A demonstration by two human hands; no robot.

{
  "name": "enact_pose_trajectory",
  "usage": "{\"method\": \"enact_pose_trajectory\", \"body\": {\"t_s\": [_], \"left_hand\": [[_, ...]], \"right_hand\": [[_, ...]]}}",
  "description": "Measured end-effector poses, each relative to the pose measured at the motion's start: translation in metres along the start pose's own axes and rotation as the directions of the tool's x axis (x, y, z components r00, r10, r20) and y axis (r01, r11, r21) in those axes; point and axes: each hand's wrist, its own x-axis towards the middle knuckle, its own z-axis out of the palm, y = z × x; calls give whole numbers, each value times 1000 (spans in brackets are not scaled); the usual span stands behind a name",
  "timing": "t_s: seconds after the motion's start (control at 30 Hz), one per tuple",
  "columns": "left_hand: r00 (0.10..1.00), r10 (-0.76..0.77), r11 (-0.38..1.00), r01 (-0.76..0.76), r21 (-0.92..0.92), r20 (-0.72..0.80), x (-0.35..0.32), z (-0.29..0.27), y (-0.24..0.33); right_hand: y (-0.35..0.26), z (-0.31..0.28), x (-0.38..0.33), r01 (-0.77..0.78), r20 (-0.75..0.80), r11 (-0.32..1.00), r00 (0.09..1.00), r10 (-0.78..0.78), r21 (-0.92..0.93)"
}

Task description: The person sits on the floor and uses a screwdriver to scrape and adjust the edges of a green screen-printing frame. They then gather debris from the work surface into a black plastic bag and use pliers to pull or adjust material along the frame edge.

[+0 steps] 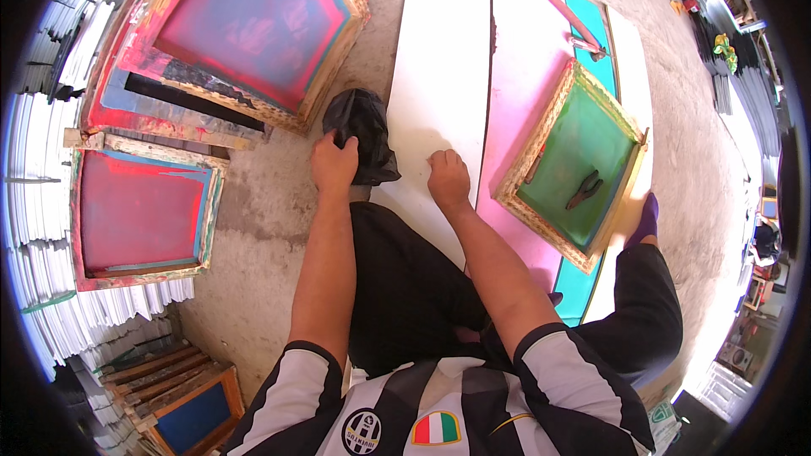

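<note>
My left hand (335, 160) is closed on the near left edge of a crumpled black plastic bag (365, 131), which lies at the left edge of a long white board (439, 51). Over that same board, my right hand (449, 179) has its fingers curled in; whatever they may hold is hidden. To the right, a wooden frame with green mesh (557, 148) rests across the pink board (528, 76) and a turquoise strip (589, 8). Dark-handled pliers (584, 190) lie on the mesh. Beyond the frame is a hammer (574, 21) with a reddish handle.
Large paint-stained screen frames stand at the left, one with blue-pink mesh (258, 21) and one with red mesh (139, 211). Stacked white sheets (38, 135) line the left side. Wooden frames (182, 388) are piled at lower left. My purple-socked foot (645, 221) is by the green frame.
</note>
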Motion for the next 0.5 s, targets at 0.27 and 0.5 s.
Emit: {"method": "enact_pose_trajectory", "body": {"t_s": [0.27, 0.5], "left_hand": [[1000, -28, 998, 27, 51, 9, -3, -10, -2], [999, -45, 997, 44, 67, 19, -5, -10, 0]], "right_hand": [[-2, -21, 33, -577, 294, 757, 814, 501, 308], [-64, -2, 80, -521, 302, 690, 854, 424, 502]]}}
